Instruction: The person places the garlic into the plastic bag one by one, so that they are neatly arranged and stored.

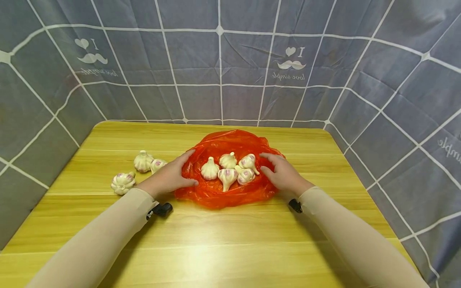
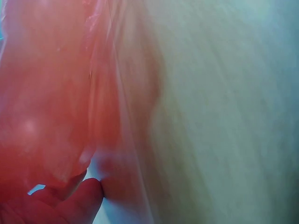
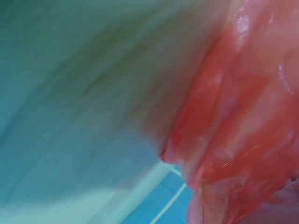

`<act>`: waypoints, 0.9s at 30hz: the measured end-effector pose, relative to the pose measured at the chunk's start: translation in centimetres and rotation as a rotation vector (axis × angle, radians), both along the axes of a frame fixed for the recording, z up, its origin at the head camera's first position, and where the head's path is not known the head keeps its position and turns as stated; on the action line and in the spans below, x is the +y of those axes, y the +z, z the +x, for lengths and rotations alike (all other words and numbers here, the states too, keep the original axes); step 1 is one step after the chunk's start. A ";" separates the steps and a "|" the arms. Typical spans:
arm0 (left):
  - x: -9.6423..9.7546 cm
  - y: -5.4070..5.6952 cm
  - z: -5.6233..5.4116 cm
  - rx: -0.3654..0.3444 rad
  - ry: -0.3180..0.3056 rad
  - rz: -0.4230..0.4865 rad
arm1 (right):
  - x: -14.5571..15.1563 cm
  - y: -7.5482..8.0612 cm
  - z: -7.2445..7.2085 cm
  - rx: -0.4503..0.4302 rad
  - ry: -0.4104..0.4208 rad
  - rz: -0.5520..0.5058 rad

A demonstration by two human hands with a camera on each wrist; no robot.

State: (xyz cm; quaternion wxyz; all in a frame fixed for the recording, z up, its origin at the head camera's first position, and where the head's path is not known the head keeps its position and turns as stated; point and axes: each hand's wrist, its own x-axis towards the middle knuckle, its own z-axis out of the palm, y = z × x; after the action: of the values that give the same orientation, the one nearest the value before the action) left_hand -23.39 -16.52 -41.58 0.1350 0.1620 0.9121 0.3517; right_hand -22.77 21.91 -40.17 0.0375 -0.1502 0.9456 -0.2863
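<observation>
Red plastic bag (image 1: 230,143), mid-frame, flanked by left grip (image 1: 171,175) and right grip (image 1: 284,173), both spread wide, is judged light, limp and slippery, best held by its gathered rim.

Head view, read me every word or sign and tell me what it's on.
"I" with heart and moustache, twice, gray grid-print cloth.
"love simple", mirrored, same cloth, right of center.
Left copy, mirrored: faint, seemingly "love simple".
"mple", mirrored, cut off at the right edge, same cloth.
Red plastic bag: no readable text.
</observation>
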 end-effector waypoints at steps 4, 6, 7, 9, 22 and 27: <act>0.0 0.0 0.0 -0.010 0.003 0.003 | 0.4 -0.4 -0.1 0.038 -0.011 0.050; 0.1 0.0 -0.1 -0.015 0.002 0.005 | 0.5 -0.5 -0.1 0.036 -0.024 0.063; 0.1 0.0 -0.1 -0.018 0.002 0.004 | 0.6 -0.5 -0.2 0.032 -0.029 0.072; 0.2 0.0 -0.1 -0.022 0.002 0.000 | 0.9 -0.6 -0.2 0.016 -0.041 0.094; 0.5 0.4 0.1 0.023 -0.040 -0.041 | 1.6 -0.9 -0.6 -0.100 0.022 0.260; 0.7 0.5 0.2 0.028 -0.031 -0.041 | 1.4 -0.9 -0.7 -0.124 0.056 0.289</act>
State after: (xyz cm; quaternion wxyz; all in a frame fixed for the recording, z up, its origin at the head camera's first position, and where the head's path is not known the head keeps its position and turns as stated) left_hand -23.16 -15.86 -41.10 0.1312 0.1784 0.9181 0.3287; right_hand -23.42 23.29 -41.07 0.1251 -0.1515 0.9682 -0.1547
